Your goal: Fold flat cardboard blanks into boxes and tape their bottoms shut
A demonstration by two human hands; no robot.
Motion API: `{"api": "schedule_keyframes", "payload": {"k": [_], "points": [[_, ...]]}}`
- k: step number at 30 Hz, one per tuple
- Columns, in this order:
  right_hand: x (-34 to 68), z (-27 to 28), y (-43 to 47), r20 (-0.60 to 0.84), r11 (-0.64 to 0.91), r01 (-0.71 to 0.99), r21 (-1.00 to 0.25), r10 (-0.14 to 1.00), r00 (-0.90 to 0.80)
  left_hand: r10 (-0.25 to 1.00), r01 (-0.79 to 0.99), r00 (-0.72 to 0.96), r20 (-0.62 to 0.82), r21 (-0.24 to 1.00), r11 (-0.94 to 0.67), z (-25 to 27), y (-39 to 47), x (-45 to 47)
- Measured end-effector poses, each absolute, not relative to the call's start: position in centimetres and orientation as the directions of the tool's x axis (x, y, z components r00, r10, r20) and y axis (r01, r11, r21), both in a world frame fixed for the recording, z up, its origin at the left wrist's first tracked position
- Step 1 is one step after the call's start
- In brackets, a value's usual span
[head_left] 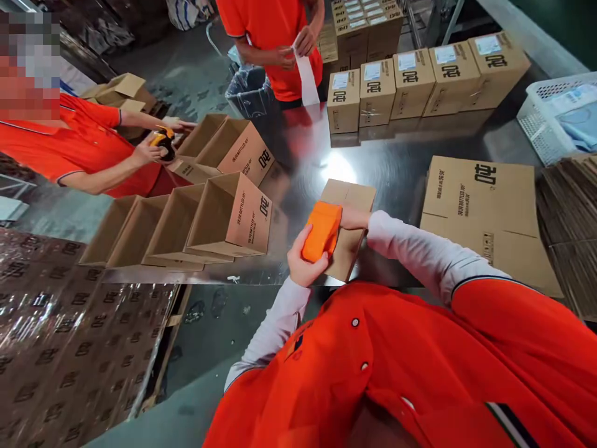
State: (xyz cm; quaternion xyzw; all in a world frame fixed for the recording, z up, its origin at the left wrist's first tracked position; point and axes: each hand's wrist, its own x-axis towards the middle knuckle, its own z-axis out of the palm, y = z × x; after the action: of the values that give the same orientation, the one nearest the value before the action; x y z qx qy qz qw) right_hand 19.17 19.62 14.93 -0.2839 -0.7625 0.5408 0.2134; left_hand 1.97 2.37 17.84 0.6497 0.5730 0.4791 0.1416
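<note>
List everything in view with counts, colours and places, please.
Table: one, grey, centre
Small carton: one, brown, near edge
Orange object: one, orange, above it
Open cartons: about six, brown, table's left
Labelled cartons: five, brown, far edge
Stacked cartons: several, brown, behind
Flattened cartons: uncounted, brown, right
Basket: one, white, far right
Bin: one, bluish, beyond table
Wrapped load: one, brown, lower left
People: two, orange shirts, far and left
Tape dispenser: one, yellow-black, with left person
Paper strip: one, white, with far person
Left hand: one, white sleeve, gripping object
Right hand: one, white sleeve, partly behind object
</note>
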Motion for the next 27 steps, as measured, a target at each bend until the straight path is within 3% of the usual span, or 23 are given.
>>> {"api": "schedule_keyframes", "payload": {"k": [2,4,7,11,16,19,21,24,27], "points": [[19.9,16.1,19.0,-0.081,0.018,0.152,-0.988,0.782,-0.618,0.896,0.643,-0.107,0.431,0.718,-0.269,17.5,2.4,2.3],[20.7,17.3,18.1,-0.272,-0.282,0.061,-0.957,0.808,-0.522,0.902,0.667,-0.1,0.421,0.701,-0.253,17.4,2.4,2.3],[21.4,19.1,16.9,-0.542,-0.64,0.026,-0.768,0.628,-0.558,0.896,0.691,-0.073,0.439,0.67,-0.272,17.7,2.5,2.2],[21.3,20.3,17.5,-0.625,-0.785,-0.015,-0.62,0.504,-0.596,0.889,0.692,-0.033,0.457,0.652,-0.31,18.2,2.8,1.9],[21.1,20.0,18.4,-0.616,-0.637,0.247,-0.73,0.457,-0.642,0.923,0.693,0.004,0.385,0.664,-0.28,19.1,3.1,1.7],[21.4,20.4,18.8,-0.632,-0.495,0.4,-0.771,0.518,-0.577,0.93,0.677,0.019,0.367,0.68,-0.282,20.1,3.1,2.1],[22.2,21.2,20.4,-0.594,-0.3,0.541,-0.786,0.611,-0.523,0.958,0.702,0.021,0.286,0.678,-0.218,21.1,3.3,2.5],[24.3,23.0,25.5,-0.437,0.019,0.752,-0.659,0.804,-0.404,0.997,0.782,-0.004,0.079,0.622,-0.046,23.1,4.4,3.3],[26.5,24.0,32.1,-0.302,0.108,0.862,-0.495,0.909,-0.287,0.993,0.861,-0.027,-0.116,0.502,0.082,25.1,6.5,4.4]]}}
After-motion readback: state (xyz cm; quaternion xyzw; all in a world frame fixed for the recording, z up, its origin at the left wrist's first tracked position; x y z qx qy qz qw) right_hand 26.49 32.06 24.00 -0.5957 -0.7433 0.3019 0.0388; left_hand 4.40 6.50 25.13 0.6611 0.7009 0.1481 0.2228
